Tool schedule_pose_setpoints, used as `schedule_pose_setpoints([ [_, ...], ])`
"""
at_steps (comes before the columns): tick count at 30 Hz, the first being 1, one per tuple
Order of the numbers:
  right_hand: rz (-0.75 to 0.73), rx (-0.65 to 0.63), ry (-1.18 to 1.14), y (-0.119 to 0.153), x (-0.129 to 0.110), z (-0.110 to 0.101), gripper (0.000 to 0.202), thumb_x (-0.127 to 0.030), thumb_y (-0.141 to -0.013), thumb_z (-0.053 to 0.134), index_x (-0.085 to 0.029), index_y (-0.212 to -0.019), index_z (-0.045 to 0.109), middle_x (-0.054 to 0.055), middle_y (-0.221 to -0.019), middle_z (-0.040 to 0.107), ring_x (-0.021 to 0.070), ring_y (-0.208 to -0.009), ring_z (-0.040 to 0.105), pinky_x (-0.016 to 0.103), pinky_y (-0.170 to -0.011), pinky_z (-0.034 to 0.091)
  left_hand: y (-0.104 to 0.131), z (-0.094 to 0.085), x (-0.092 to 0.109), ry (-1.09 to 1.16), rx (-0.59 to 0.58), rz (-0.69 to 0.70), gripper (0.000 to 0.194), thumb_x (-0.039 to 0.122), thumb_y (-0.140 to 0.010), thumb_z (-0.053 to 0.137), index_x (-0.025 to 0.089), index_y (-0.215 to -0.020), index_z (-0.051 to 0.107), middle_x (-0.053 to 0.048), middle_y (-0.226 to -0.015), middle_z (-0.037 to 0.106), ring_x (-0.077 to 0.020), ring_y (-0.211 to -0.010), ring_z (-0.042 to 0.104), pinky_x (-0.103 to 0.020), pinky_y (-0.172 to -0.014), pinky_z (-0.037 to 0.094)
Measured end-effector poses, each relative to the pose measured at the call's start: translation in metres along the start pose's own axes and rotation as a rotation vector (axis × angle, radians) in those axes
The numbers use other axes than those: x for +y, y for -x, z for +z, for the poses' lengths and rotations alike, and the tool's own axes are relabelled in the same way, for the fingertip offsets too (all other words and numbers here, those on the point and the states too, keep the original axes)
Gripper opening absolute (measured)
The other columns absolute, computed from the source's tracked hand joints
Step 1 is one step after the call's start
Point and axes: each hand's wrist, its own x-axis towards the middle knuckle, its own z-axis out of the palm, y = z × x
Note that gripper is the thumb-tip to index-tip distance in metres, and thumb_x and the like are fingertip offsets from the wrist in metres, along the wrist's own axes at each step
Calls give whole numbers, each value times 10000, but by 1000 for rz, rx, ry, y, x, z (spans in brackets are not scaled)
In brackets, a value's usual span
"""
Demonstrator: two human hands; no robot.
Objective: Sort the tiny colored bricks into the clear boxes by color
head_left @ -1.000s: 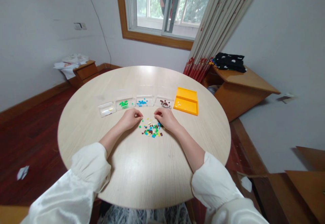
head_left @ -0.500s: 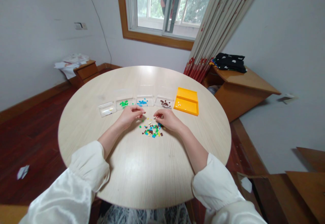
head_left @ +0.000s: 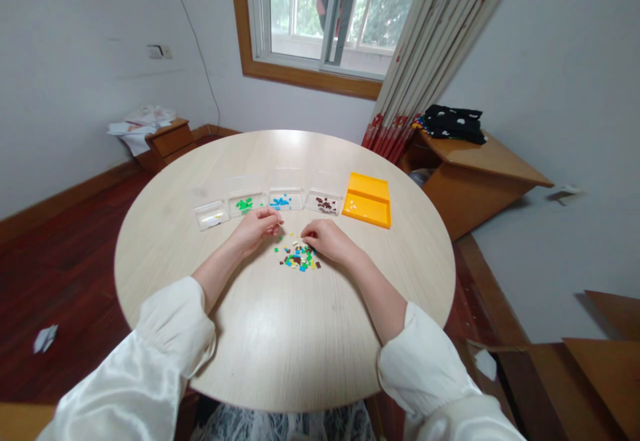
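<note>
A loose pile of small green, blue, brown, yellow and white pieces [head_left: 300,258] lies on the round table. My left hand [head_left: 261,225] is at the pile's upper left, its fingers pinched together on something too small to make out. At the pile's upper right edge, my right hand [head_left: 324,237] has its fingertips closed low over the pieces; whatever they grip is hidden. Beyond the hands stand clear boxes: one with green pieces [head_left: 244,205], one with blue pieces [head_left: 281,201], one with brown pieces [head_left: 326,205].
On the left stands a small clear box [head_left: 212,219] with a few light pieces. An open yellow case [head_left: 367,199] holds several white bits at the right. A wooden cabinet [head_left: 495,161] with dark cloth on it stands beyond the round table [head_left: 285,334].
My right hand has moved slightly down and left, closer to the pile. My left hand has shifted a little left, with its fingers still pinched.
</note>
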Motion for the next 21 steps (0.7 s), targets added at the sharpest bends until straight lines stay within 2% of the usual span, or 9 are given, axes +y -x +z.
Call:
schedule_pose_setpoints([
  [8, -8, 27, 35, -1, -1, 4, 182, -55, -781, 526, -120, -800, 695, 86, -814, 688, 143, -750, 582, 240, -719, 400, -1, -4, -2, 121, -2, -133, 83, 67, -613, 632, 102, -657, 571, -6, -589, 583, -70, -523, 543, -223, -590, 497],
  [16, -72, 405, -225, -9, 5, 10, 109, -112, -791, 562, -152, -771, 662, 37, -776, 659, 127, -723, 552, 254, -720, 403, -3, -3, -7, 90, 6, -242, 142, -45, -685, 530, 67, -664, 615, -82, -621, 656, -126, -625, 650, -266, -711, 562],
  [18, -89, 438, -266, -9, 3, 10, 103, -120, -789, 568, -157, -767, 662, 28, -759, 656, 124, -703, 548, 250, -703, 403, -2, -2, -5, 101, -27, -286, 174, -58, -677, 504, 52, -697, 638, -118, -682, 683, -153, -687, 676, -272, -738, 566],
  [21, -114, 419, -295, -7, -2, 11, 111, -103, -782, 570, -155, -755, 664, 18, -739, 653, 117, -689, 547, 240, -683, 403, 1, 1, -2, 126, -92, -339, 251, -68, -638, 473, 32, -769, 664, -155, -770, 700, -175, -749, 689, -258, -747, 564],
])
